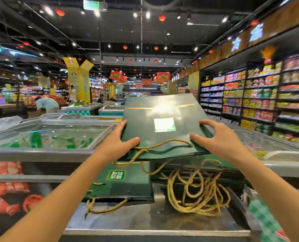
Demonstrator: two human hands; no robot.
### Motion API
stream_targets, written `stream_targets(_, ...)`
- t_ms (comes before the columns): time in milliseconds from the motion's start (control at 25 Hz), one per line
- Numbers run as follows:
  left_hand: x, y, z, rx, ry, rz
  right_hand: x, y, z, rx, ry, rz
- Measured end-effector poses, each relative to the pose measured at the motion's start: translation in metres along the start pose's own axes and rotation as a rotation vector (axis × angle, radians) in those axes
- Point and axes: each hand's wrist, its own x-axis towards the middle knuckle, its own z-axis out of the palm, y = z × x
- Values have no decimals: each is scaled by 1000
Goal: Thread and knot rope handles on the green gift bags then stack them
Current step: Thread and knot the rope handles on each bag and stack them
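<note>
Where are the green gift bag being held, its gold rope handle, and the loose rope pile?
green gift bag (162, 109): head view, glossy front above white label.
gold rope handle (173, 140): head view, middle of the loop.
loose rope pile (194, 209): head view, bottom of the tangle.

Bags and ropes (197, 196) on a freezer (145, 221).
The top bag (162, 109) lies on the rear stack (232, 171), left hand (117, 140) and right hand (222, 137) at its side edges; a lower stack (127, 187) sits front left, ropes to its right.
</note>
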Motion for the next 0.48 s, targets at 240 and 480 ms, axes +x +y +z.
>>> stream_targets(240,35,21,63,120,-216,-7,3,63,-25,-125,-102,129)
stream_targets(480,46,18,94,272,-319,-51,5,104,-17,-150,-197,192)
